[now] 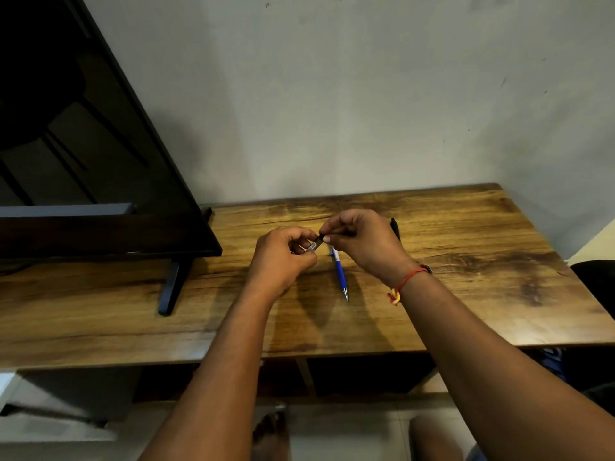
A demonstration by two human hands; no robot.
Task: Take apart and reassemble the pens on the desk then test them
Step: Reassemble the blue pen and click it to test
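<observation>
Over the desk (466, 234), left hand (283, 257) and right hand (362, 241) mostly hide a pen (314, 246).

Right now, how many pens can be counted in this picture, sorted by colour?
Blue and white pen, lying on the desk: 1
Dark and silver pen, held between the left hand and the right hand: 1
Black pen, it seems, mostly hidden behind the right hand: 1
Total: 3

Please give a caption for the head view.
Left hand and right hand pinch a pen above the desk; a blue pen lies on it.
</observation>
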